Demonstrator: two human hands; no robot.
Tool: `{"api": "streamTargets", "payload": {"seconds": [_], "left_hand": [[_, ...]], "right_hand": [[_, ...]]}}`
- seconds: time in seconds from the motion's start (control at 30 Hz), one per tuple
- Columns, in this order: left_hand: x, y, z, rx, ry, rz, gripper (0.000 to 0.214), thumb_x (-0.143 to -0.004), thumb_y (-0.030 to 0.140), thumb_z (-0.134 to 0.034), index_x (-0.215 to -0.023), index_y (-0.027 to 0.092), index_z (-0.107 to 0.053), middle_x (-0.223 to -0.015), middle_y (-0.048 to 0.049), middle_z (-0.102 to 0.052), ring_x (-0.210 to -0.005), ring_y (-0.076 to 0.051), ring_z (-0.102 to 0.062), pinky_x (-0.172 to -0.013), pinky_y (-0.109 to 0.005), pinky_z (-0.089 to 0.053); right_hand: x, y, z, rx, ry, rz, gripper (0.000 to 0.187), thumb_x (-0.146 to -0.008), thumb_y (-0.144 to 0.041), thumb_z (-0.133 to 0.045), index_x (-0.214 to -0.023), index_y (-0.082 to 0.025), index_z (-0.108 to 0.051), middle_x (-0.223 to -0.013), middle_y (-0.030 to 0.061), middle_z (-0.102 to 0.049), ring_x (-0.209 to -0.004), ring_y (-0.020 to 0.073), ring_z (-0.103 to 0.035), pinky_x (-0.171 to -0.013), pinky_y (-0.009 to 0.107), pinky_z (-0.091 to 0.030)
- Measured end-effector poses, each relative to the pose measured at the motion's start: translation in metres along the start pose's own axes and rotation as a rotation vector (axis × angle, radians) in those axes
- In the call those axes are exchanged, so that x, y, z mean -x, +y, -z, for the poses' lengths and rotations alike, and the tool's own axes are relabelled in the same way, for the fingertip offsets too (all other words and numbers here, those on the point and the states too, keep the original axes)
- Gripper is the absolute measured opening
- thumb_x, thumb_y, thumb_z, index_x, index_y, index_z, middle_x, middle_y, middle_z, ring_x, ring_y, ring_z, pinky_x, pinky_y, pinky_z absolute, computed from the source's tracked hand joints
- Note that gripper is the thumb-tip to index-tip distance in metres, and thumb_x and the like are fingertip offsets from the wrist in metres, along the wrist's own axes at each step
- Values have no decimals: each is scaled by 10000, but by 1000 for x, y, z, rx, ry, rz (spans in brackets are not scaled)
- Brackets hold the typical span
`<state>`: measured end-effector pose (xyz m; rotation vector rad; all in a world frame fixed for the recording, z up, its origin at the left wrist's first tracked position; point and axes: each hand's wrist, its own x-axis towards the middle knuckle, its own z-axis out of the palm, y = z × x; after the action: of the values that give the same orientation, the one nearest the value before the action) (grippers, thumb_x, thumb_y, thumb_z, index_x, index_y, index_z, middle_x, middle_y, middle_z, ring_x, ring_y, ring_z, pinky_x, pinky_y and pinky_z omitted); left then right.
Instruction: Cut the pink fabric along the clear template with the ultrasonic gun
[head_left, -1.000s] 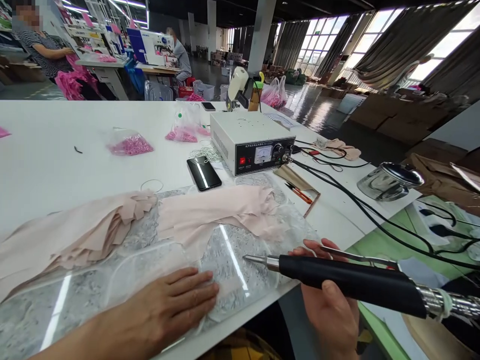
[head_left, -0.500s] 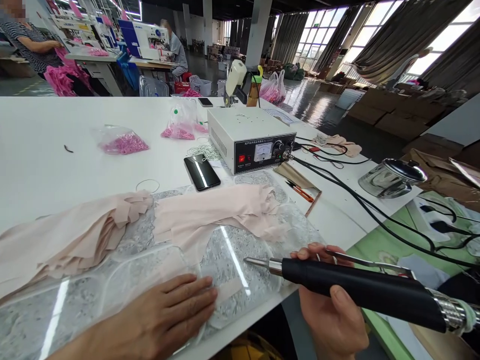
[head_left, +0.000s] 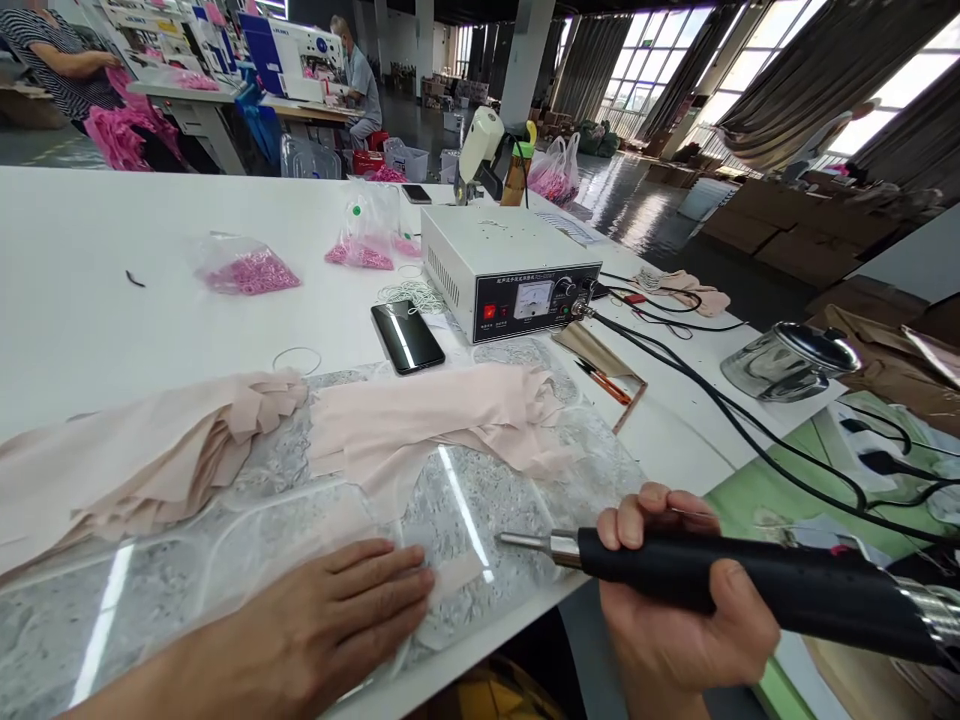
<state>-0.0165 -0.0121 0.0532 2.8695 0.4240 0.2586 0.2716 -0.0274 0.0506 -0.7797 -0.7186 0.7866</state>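
Note:
My left hand (head_left: 330,620) lies flat, fingers together and stretched out, on a clear plastic template (head_left: 285,550) over the grey-patterned surface. A pale strip of fabric (head_left: 456,575) shows beside its fingertips. My right hand (head_left: 667,600) is wrapped round a black ultrasonic handpiece (head_left: 750,585). The handpiece's slim metal tip points left, above the mat and just right of the strip. Beyond the hands lie a stack of pale pink fabric pieces (head_left: 420,410) and, to the left, a larger pile of the same fabric (head_left: 150,450).
A white control box (head_left: 510,260) stands at the back, with black cables (head_left: 697,380) running right. Near it are a phone (head_left: 407,336), bags of pink bits (head_left: 251,275), an orange craft knife (head_left: 604,382) and a lidded metal mug (head_left: 784,362). Two people sit at sewing machines far behind.
My right hand and the handpiece have shifted slightly right and down. My fingers have curled further over its body. The left hand stays on the template.

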Motion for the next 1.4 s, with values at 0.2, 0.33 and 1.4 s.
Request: {"api": "streamTargets", "payload": {"seconds": [0.2,0.33,1.4], "left_hand": [[0,-5,3,117,36,-5,545,-944,78,-448,-1475,196,-401,-1440,-69,-498,-1386,-224,-412,-1178,-371,-328],[2,-4,-1,115,34,-10,520,-954,86,-440,-1465,183,-415,-1433,-76,-506,-1391,-223,-405,-1182,-373,-321],[-1,-2,-1,-58,5,-46,414,-985,98,-387,-1380,132,-507,-1446,-61,-501,-1396,-222,-402,-1179,-348,-311]], "right_hand": [[6,-11,-2,25,-183,-28,231,-796,-426,-542,-901,-238,-627,-759,-5,-490,-503,112,-490,-442,290,-448],[10,-14,-4,8,-256,-37,225,-797,-408,-586,-917,-223,-625,-776,-2,-512,-537,112,-521,-484,299,-484],[7,-18,-21,68,-330,27,172,-826,-388,-591,-881,-226,-609,-752,-5,-527,-529,108,-521,-473,286,-493]]}}
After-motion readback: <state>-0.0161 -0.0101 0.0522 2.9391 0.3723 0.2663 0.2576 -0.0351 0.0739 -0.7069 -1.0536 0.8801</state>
